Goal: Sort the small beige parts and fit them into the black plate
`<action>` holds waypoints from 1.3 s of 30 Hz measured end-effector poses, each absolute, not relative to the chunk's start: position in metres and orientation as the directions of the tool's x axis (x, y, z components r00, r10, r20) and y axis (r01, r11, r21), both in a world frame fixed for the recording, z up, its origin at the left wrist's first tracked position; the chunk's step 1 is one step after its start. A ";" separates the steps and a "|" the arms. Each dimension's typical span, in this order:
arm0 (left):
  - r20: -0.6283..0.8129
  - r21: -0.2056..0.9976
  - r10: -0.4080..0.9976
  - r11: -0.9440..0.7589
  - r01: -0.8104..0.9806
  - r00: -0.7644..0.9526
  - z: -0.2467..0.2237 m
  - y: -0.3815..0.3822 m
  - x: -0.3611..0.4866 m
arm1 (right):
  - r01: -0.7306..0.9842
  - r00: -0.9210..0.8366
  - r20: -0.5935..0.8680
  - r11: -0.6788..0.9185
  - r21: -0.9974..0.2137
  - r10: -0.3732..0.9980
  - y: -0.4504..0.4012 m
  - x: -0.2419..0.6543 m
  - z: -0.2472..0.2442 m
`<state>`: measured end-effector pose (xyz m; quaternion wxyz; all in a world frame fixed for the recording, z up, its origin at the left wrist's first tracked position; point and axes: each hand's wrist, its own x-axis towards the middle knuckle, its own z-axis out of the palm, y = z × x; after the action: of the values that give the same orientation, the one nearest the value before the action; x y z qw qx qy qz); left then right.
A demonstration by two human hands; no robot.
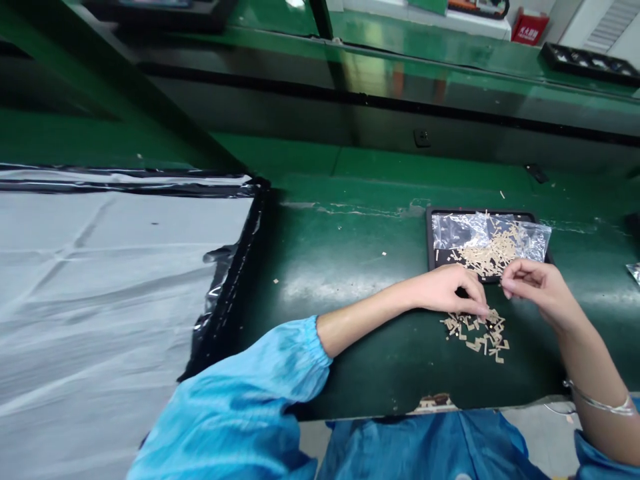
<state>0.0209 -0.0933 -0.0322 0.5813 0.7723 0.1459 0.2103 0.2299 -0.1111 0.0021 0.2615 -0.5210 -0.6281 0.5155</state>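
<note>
A loose heap of small flat tan pieces (493, 341) lies on the green table near its front edge. My left hand (456, 290) reaches in from the left, its thumb and fingertips pinched together at the heap's upper edge; whatever sits between them is too small to name. To the right, my right hand (533, 287) is raised with thumb and forefinger pinched beside the tray's lower corner, on something I cannot make out. Behind both hands stands a shallow black tray (431, 233), holding clear plastic bags (457, 230) and many more tan bits (493, 253).
A grey-white sheeted surface with a black wrapped edge (235, 293) borders the green table (320, 267) on the left. Along the back runs a raised green shelf (440, 50) with a red box (530, 27) and a black compartment tray (590, 63). The table's front edge is chipped (435, 402).
</note>
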 end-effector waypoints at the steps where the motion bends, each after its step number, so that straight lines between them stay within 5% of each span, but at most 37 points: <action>1: 0.172 0.968 0.467 -0.243 -0.061 0.868 -0.032 -0.093 0.020 | 0.374 -0.320 -0.191 -0.062 -0.925 0.928 -0.107 0.225 0.003; 13: 0.097 0.960 0.509 -0.273 0.054 0.855 -0.035 -0.094 0.022 | 0.262 -0.088 -0.034 -0.010 -0.965 0.996 -0.094 0.219 -0.023; 26: -0.041 0.982 0.567 0.174 -0.071 0.823 -0.023 -0.098 0.018 | 0.211 -0.197 -0.054 -0.012 -0.977 0.979 -0.100 0.214 -0.027; 31: 0.037 0.968 0.722 0.146 -0.204 0.691 -0.031 -0.097 0.024 | 0.170 -0.224 0.035 0.075 -0.983 0.974 -0.103 0.213 -0.027; 39: 0.076 0.944 0.689 0.182 -0.274 0.721 -0.034 -0.094 0.023 | 0.267 -0.233 0.216 0.276 -0.923 0.948 -0.111 0.205 -0.024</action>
<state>0.0228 -0.0937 -0.0341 0.7454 0.5522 0.1879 0.3227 0.2054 -0.1110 -0.0237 0.4259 -0.4498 -0.6757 0.3997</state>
